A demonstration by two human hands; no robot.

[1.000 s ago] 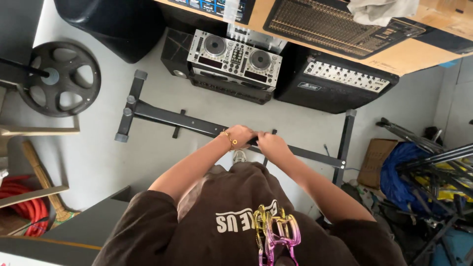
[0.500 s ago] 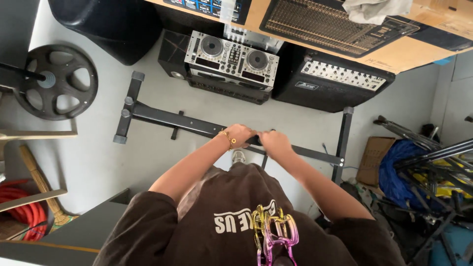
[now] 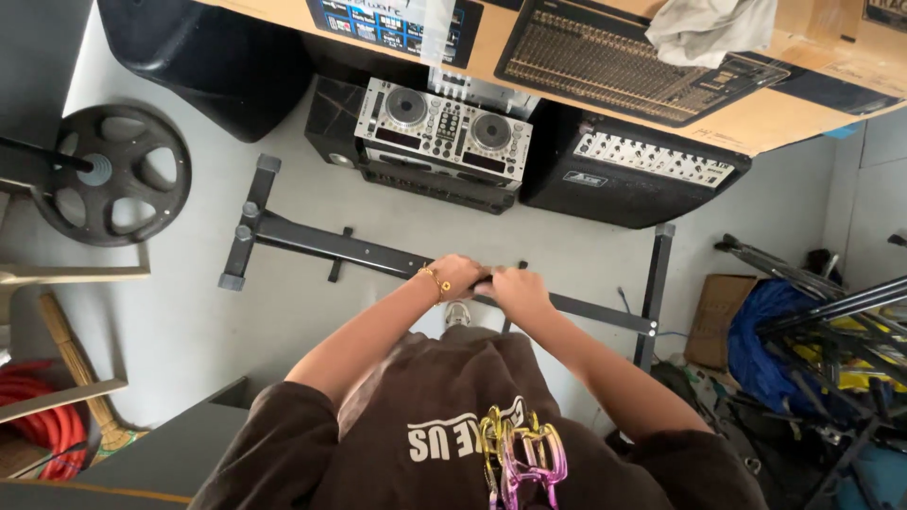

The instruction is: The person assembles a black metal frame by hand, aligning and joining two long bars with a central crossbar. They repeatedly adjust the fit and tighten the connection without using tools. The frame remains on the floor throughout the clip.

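Note:
A black metal keyboard stand [image 3: 359, 250] lies folded flat on the grey floor, with a crossbar foot at each end. My left hand [image 3: 459, 275], with a gold bracelet at the wrist, grips the stand's middle bar. Right beside it, my right hand [image 3: 517, 286] is closed on the same bar, the two hands touching. Below them I see my brown printed top and a yellow and pink carabiner cluster [image 3: 521, 456] hanging at my chest. The bar's middle section is hidden under my hands.
A silver DJ controller [image 3: 444, 130] sits on black cases beyond the stand, beside a black amplifier [image 3: 631, 172]. A large cardboard box [image 3: 605, 57] leans above. A black reel [image 3: 111, 176] is at left, an orange hose [image 3: 38, 416] lower left, tripods and a blue bag [image 3: 770, 342] at right.
The view has shifted slightly. Both hands stay closed on the stand's middle bar, and the stand has not visibly moved.

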